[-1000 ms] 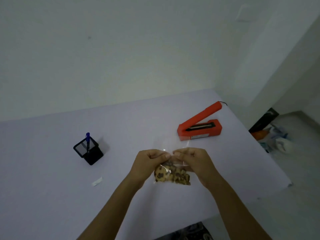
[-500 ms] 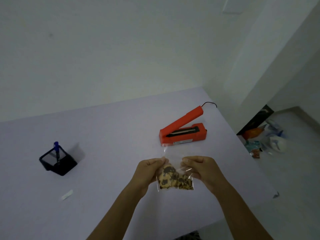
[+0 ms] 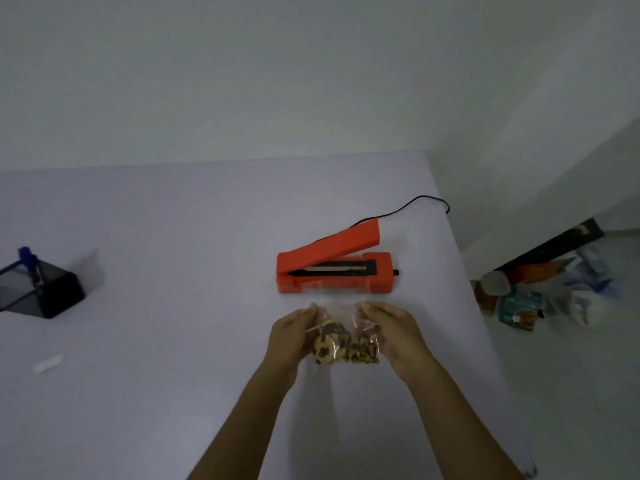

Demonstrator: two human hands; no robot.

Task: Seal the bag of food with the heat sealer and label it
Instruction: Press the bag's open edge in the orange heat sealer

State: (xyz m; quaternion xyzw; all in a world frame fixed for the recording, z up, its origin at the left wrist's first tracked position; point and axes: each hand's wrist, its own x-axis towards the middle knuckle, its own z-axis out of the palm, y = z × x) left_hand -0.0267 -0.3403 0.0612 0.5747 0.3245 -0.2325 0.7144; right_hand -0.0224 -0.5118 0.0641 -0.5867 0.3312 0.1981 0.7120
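A clear plastic bag of chocolate-chip cookies [image 3: 341,344] hangs between my two hands just above the white table [image 3: 173,237]. My left hand [image 3: 289,336] pinches its left side and my right hand [image 3: 393,332] pinches its right side. The bag's open top edge reaches the front of the orange heat sealer [image 3: 334,268], which stands directly behind the bag with its lid raised and the sealing strip exposed. A small white label [image 3: 47,363] lies on the table at the far left.
A black pen holder [image 3: 38,292] with a blue pen [image 3: 29,259] stands at the left. The sealer's black cord [image 3: 412,206] runs to the table's right edge. Packets and clutter [image 3: 526,292] lie on the floor to the right.
The view has swung right, bringing the sealer to the centre. Both hands have carried the bag forward, so its top edge now sits at the sealer's front.
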